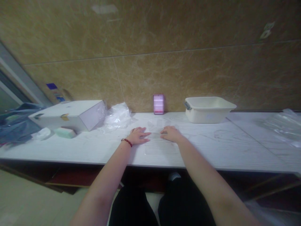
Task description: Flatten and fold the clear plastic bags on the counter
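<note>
Both of my hands rest on a white table, close together near its middle. My left hand, with a red bead bracelet at the wrist, lies flat with the fingers stretched toward the right. My right hand lies palm down, fingers pointing left toward the other hand. Between and under the fingertips there seems to be a thin clear plastic sheet, hard to make out. Neither hand grips anything that I can see.
A white box sits at the back left, with a pale green block in front of it and crumpled clear plastic beside it. A pink card leans on the wall. A cream basin stands at the back right. More plastic lies far right.
</note>
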The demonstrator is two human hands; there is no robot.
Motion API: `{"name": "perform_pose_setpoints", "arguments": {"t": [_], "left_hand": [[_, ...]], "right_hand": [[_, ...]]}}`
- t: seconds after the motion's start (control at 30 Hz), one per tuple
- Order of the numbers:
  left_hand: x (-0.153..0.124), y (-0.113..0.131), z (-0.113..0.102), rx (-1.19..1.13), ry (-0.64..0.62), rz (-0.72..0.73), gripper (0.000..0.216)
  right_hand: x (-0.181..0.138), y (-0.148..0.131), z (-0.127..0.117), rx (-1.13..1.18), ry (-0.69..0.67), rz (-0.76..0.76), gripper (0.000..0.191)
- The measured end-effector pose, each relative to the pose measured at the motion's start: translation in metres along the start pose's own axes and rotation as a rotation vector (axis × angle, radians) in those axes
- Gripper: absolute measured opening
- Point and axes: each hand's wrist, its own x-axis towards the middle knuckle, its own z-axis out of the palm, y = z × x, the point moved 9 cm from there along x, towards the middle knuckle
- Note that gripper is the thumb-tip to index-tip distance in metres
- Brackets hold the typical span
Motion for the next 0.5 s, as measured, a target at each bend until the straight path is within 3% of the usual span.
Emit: {"name": "perform_pose_setpoints", "arguments": {"t": [0.13, 0.27, 0.37, 0.5], "left_hand": [[0.000, 0.000, 0.000, 0.016, -0.001, 0.003, 0.047], [0.000, 0.001, 0.002, 0.060, -0.018, 0.012, 0.049], [0.001, 0.002, 0.002, 0.107, -0.025, 0.022, 0.049], [0.003, 0.006, -0.001, 0.119, 0.022, 0.076, 0.046]], "right_hand": [[0.004, 0.057, -0.032, -0.021, 0.138, 0.284, 0.034], [0.003, 0.110, -0.040, -0.177, 0.048, 0.499, 0.043], [0.000, 0.121, -0.035, -0.234, 0.002, 0.511, 0.044], [-0.004, 0.120, -0.031, -0.178, 0.046, 0.526, 0.041]]}}
